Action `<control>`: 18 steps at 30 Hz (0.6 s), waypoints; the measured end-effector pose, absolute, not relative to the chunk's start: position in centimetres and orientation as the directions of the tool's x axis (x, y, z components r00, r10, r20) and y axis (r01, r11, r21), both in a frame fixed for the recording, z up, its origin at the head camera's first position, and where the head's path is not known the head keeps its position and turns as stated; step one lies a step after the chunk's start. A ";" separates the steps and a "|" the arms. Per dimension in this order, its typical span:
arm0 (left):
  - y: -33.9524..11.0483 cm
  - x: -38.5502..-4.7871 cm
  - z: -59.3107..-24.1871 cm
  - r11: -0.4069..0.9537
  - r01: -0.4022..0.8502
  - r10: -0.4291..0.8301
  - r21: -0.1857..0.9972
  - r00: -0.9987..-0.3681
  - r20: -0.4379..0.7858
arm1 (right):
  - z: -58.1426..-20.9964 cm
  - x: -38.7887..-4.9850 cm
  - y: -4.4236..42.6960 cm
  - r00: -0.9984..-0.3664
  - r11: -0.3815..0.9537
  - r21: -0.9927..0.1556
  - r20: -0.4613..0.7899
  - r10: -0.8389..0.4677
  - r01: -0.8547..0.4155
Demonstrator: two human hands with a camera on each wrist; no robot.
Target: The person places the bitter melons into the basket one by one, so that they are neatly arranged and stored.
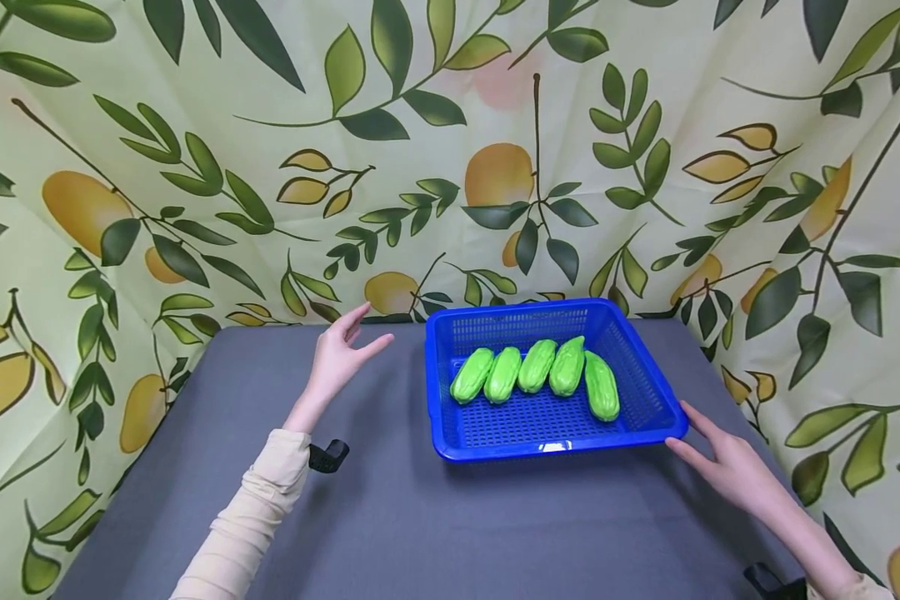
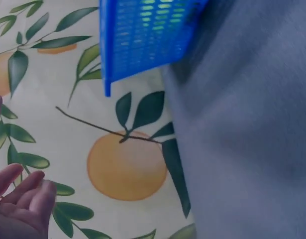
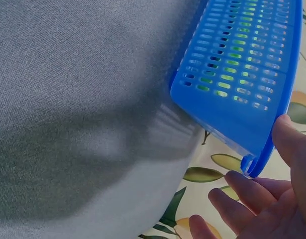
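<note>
A blue plastic basket (image 1: 555, 446) with slotted walls stands on the grey table. Several bright green, oblong, ridged vegetables (image 1: 538, 367) lie side by side in it; their exact kind is unclear. At the basket's near right corner is my right hand (image 1: 735, 468), its thumb touching the rim and its extended fingers around the corner, as the right wrist view also shows with the basket wall (image 3: 227, 89). My left hand (image 1: 342, 354) is raised left of the basket, apart from it, thumb and fingers spread around nothing. Its fingers (image 2: 31, 191) appear low in the left wrist view.
The grey tabletop (image 1: 390, 525) extends in front of the basket and to its left. A leaf-and-fruit patterned cloth (image 1: 420, 167) hangs behind the table and along both sides. A black wrist strap (image 1: 328, 456) is on the left arm.
</note>
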State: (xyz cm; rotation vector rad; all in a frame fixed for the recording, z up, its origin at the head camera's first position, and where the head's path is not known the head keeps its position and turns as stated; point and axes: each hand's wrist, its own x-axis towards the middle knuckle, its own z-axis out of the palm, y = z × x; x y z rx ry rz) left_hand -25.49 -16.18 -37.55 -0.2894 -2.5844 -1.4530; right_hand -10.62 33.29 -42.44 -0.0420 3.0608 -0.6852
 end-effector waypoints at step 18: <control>-16.4 -25.8 -39.9 0.779 0.199 0.142 0.595 -0.980 0.143 | -43.1 -10.1 37.7 -0.994 0.865 -0.501 0.110 0.026 -0.033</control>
